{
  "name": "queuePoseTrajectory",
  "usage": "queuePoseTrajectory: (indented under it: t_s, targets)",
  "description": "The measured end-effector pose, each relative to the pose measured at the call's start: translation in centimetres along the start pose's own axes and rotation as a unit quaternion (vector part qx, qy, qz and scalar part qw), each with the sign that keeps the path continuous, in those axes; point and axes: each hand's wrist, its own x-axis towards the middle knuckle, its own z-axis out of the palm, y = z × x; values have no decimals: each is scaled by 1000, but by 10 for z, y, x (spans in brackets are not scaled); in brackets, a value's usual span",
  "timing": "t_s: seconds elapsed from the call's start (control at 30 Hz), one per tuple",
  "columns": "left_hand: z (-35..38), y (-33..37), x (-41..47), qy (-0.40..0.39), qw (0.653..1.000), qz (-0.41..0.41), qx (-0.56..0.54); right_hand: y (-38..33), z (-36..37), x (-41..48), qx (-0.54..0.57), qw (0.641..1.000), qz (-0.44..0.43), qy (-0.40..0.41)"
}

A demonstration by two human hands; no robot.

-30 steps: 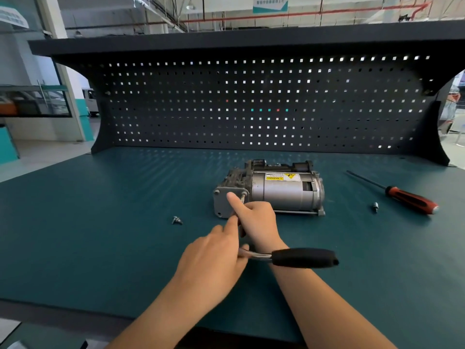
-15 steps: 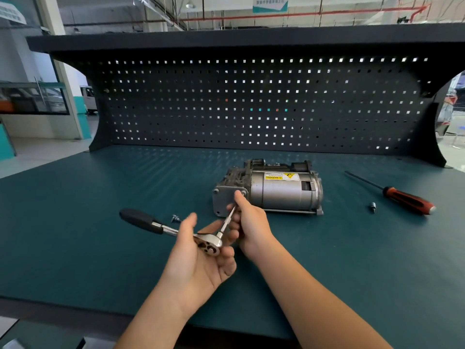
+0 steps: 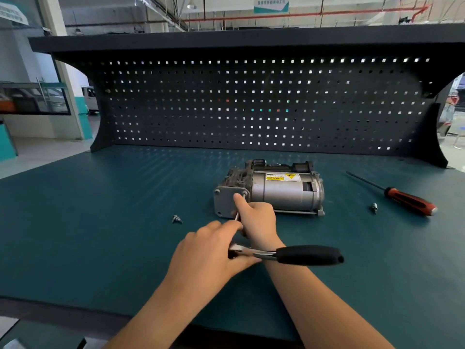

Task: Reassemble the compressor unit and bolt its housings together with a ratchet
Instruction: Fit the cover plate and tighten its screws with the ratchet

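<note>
Head view: at frame centre the compressor unit (image 3: 270,188) lies while the left hand (image 3: 211,250) clasps the ratchet (image 3: 289,255); the right hand (image 3: 256,217) pinches its extension. Bolt tightening seems underway; next needs another handle swing.

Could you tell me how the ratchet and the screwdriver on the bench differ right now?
The ratchet has a black grip; the screwdriver has a red-and-black one. The ratchet is held near its head by the left hand, handle pointing right, off the mat; the screwdriver lies untouched, diagonal, right of the compressor. Both have metal shanks.
</note>
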Motion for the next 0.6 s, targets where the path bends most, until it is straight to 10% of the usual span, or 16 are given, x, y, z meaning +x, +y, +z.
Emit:
queuePoseTrajectory:
  t_s: [0.23, 0.43, 0.5, 0.6]
  targets:
    - [10, -1, -10, 57, 956, -76, -278, 1, 2, -3, 145, 987, 54, -34]
    - [-5, -11, -7, -57, 554, -364, -747, -4, 4, -8, 241, 961, 111, -82]
    - [-4, -10, -8, -49, 531, -361, -765, -5, 4, -8, 242, 959, 115, -94]
    - [1, -4, -7, -22, 605, -340, -720, -5, 1, -9, 211, 965, 115, -108]
